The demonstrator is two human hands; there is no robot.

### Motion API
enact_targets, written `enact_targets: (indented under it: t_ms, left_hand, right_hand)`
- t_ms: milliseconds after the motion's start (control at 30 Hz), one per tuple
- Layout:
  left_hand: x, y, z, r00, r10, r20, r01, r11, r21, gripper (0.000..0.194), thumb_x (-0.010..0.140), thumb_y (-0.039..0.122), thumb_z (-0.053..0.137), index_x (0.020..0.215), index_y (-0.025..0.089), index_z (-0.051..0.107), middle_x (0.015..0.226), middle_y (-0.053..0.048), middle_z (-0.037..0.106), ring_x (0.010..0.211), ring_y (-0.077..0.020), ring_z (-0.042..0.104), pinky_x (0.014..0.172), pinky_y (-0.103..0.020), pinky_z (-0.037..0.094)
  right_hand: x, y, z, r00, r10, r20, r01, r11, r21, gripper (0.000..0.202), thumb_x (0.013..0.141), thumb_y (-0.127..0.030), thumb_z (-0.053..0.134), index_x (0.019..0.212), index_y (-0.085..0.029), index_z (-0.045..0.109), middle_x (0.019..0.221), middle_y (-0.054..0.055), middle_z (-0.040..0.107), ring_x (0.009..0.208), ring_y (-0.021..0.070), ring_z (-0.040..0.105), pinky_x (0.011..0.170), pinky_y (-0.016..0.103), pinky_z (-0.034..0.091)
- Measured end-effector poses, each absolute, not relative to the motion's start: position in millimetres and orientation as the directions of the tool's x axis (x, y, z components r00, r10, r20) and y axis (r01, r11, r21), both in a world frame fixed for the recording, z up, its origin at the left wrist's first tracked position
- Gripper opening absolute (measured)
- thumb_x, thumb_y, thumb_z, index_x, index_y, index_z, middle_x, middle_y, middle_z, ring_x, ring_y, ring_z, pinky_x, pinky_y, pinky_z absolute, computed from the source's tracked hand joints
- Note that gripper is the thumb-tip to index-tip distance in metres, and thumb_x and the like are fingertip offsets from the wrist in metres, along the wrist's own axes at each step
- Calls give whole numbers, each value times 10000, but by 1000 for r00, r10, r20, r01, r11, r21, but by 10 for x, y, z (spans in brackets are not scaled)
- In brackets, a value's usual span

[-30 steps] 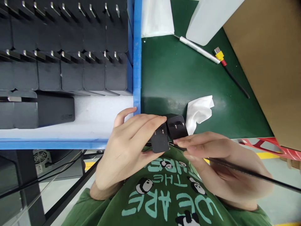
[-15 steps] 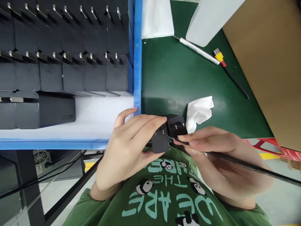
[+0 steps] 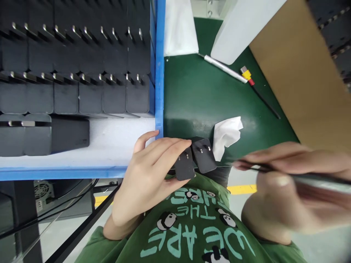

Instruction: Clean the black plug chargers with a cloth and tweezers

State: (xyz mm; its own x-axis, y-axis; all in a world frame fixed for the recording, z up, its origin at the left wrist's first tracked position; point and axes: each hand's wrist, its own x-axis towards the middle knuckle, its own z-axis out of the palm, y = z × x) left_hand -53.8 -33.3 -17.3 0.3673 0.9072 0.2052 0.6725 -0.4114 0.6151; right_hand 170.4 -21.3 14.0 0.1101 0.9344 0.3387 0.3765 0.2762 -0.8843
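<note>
Bare green mat (image 3: 192, 98) open at 12 o'clock of the adapters (image 3: 195, 162). Blocked: blue tray wall (image 3: 159, 73) at 10, white cloth (image 3: 226, 134) at 2, pen (image 3: 222, 67) and cardboard (image 3: 298, 80) farther out at 1–2.

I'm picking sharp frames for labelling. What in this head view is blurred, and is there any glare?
In the head view, the right hand and the thin rod it holds are smeared by motion; the left hand and two black chargers stay sharp; a dull sheen lies on the green mat.
</note>
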Motion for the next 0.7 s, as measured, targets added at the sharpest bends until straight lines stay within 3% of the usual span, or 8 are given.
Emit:
enact_targets:
  t_ms: [100,200,233,367,467,533,633,700]
  left_hand:
    - [-541,-337,-194,369,905,212,685,-419,596,428,849,235,733,1241,180,569,1109,-71,742,963,-225,722,1120,-428,360]
    - [-532,-331,-223,375,897,233,689,-438,578,455,856,268,740,1260,178,552,1137,-77,733,980,-221,712,1121,-424,349]
    - [-526,-329,-232,375,896,237,689,-441,575,463,857,280,744,1264,179,548,1142,-77,730,985,-219,709,1121,-420,345]
    - [-497,-331,-255,363,902,233,696,-429,575,567,831,379,785,1297,184,526,1166,-76,724,1024,-226,698,1123,-414,335]
    - [-487,-343,-258,349,911,220,704,-410,580,611,788,441,821,1266,196,530,1176,-64,727,1034,-227,697,1123,-418,329]
    - [-491,-353,-255,347,914,210,701,-401,590,573,785,428,828,1226,207,536,1168,-48,733,1023,-217,701,1123,-421,326]
    - [-497,-363,-246,347,913,214,683,-402,609,534,794,417,819,1205,222,539,1166,-35,736,1020,-211,703,1128,-428,323]
    - [-495,-367,-244,337,916,217,680,-396,617,472,831,411,780,1195,223,546,1156,-33,737,1019,-209,704,1132,-431,323]
  right_hand:
    - [2022,-43,78,259,905,337,635,103,-766,60,811,-199,731,812,-203,671,721,-2,659,603,145,623,506,289,494]
    - [2294,107,-31,118,989,94,871,-58,-487,134,845,-306,712,930,-203,697,726,11,651,579,142,571,546,299,471]
    - [2325,131,-74,87,990,115,911,-33,-410,210,855,-341,704,1010,-199,700,788,37,656,638,170,593,583,325,489]
    - [2158,72,-259,-126,888,441,959,222,-174,483,879,-386,703,1292,-151,616,1092,163,624,991,295,620,814,441,534]
    - [1969,-73,-328,-311,860,405,897,406,-174,265,908,-280,673,1141,-154,661,1040,145,680,931,277,637,787,418,534]
    - [1881,-193,-282,-288,849,443,879,418,-229,105,909,-156,641,1006,-188,664,961,94,711,882,240,648,782,386,524]
    - [1716,-386,-113,-243,791,561,865,439,-243,195,869,-69,658,1011,-202,676,833,43,697,835,211,647,766,364,474]
    - [1550,-490,-23,-370,754,542,832,529,-169,245,881,-60,627,1089,-174,690,816,43,697,844,212,634,760,372,428]
